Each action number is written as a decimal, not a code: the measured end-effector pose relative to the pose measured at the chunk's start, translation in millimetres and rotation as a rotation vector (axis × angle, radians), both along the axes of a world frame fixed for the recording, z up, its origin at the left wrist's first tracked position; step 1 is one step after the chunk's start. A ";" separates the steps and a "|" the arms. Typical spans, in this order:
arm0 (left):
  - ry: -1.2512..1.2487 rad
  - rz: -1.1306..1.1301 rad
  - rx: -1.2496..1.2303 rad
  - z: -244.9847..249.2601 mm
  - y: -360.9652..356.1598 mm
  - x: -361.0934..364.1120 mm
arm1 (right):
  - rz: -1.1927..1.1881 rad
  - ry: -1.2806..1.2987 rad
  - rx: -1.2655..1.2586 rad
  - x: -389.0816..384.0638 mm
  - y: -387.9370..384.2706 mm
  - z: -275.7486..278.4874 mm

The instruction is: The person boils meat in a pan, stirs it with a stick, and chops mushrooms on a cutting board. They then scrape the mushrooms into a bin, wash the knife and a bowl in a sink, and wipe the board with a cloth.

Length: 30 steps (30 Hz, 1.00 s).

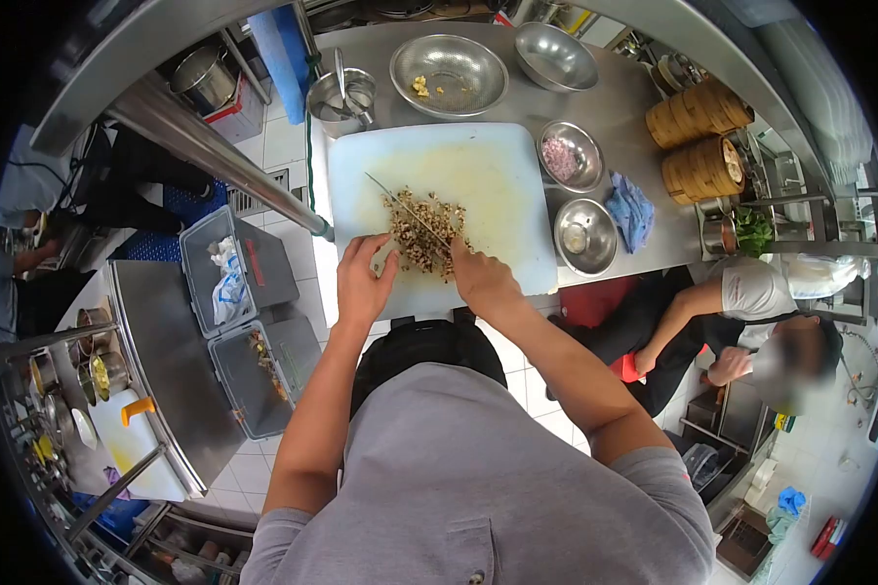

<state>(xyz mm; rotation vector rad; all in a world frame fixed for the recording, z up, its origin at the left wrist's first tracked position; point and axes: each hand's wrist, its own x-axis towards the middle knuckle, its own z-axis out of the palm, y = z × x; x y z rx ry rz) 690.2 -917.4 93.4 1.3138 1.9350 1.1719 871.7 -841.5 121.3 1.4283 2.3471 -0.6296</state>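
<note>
A heap of chopped brown and pale pieces (419, 244) lies on the white cutting board (498, 166). My right hand (482, 280) is wrapped round the handle end of a knife, whose thin blade (392, 198) slants up and left across the heap. Beside the heap's left edge, my left hand (366, 278) rests at the board's lower left with its fingers apart and nothing in them.
Behind the board stand a perforated bowl (449, 76) with yellow bits, a steel bowl (556, 57) and a pot (341, 100). To the right are a bowl of pink pieces (571, 157), another bowl (585, 237), a blue cloth (630, 212), bamboo steamers (702, 171) and a seated person (751, 292).
</note>
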 end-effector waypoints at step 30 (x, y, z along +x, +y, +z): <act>0.195 -0.049 0.119 -7.9 -13.8 20.9 | 0.067 0.012 0.038 31.6 6.6 22.2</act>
